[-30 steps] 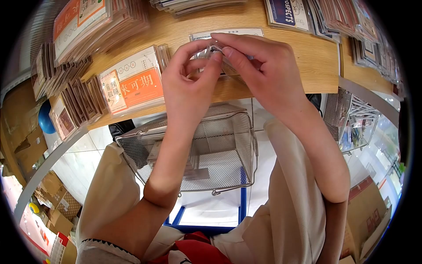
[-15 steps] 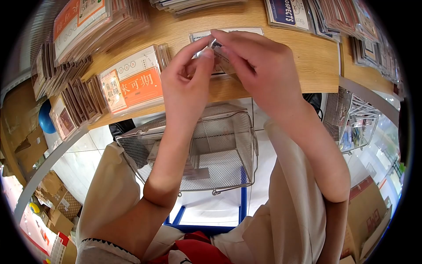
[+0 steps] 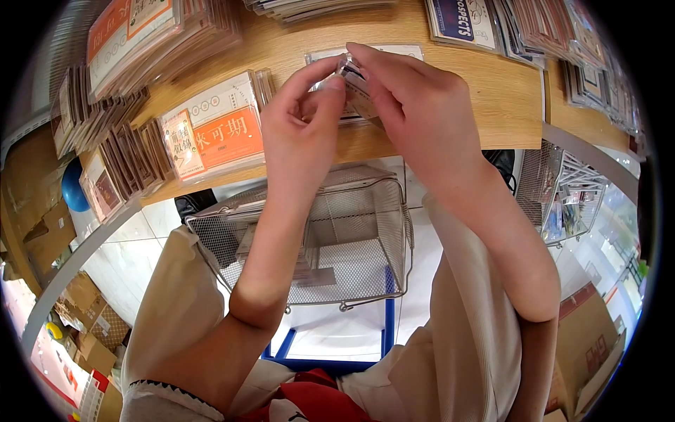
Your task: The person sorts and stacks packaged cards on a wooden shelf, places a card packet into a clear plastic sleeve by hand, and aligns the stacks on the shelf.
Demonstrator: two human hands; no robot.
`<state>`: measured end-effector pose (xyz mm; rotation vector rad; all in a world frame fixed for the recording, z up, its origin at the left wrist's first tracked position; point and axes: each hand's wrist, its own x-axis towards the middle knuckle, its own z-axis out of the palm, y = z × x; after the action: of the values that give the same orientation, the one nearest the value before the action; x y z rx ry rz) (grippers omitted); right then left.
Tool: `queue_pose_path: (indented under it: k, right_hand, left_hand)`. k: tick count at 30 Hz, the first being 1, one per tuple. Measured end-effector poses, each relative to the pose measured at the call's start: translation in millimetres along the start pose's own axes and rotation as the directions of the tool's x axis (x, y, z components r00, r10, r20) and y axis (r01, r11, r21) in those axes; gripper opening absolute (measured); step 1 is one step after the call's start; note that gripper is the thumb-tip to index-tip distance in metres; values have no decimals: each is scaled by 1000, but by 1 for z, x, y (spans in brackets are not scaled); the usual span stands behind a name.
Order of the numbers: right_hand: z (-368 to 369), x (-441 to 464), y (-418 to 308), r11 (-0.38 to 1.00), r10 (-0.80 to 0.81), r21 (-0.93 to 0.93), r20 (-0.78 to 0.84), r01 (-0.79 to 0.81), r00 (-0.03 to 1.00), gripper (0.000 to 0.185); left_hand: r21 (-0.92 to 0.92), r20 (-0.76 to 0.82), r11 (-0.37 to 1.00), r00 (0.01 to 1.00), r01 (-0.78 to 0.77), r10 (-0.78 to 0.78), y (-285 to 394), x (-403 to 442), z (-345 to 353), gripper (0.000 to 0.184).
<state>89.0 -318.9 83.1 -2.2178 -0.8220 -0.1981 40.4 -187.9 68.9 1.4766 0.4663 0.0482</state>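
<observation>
"In the head view, where's the small clear plastic packet point(image 3: 361, 97)?"

"Above the pale wooden tabletop point(image 3: 508, 98), between the bare left hand point(image 3: 302, 130) and bare right hand point(image 3: 430, 105)."

"Fingers?"

"The left thumb and forefinger clamp its upper end; whether the right do, I can't tell."

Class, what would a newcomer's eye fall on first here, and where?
First, probably, the left hand and right hand, meeting at a small clear plastic item over the wooden table. Then an orange-and-white printed packet, on the table left of the hands. Below the near edge, the wire mesh basket stands out.
</observation>
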Motion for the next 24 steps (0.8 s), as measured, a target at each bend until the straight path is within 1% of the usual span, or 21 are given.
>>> queue_pose_path:
  k: [7,10,13,16,19,22,24]
  right_hand:
    - [0,1,1,999,-29,-19,25,30,999,28]
    - [-6,6,-2,996,-25,-87,124,36,992,28]
    - [-7,7,-1,992,-23,-122,172,45,985,28]
    - [-6,5,2,990,-47,-124,166,68,985,27]
    - [-2,2,5,994,-60,-80,165,74,985,31]
    - [-3,0,1,996,-34,-68,229,51,973,40]
    - [-9,2,-6,992,49,-123,317,-10,947,45]
  left_hand:
    - [12,-5,1000,1000,-3,3,-1,0,-1,21]
    - [15,-7,1000,1000,7,-7,-2,2,-2,21]
    - [8,11,1000,1000,-1,1,-6,2,-2,22]
    - [9,-18,1000,1000,-3,3,-9,1,-1,22]
    - [48,2,999,1000,-22,22,-12,-1,-3,23]
    - [41,-11,999,1000,0,1,-9,-3,-1,23]
    - [43,-21,999,1000,8,-7,-7,-3,1,22]
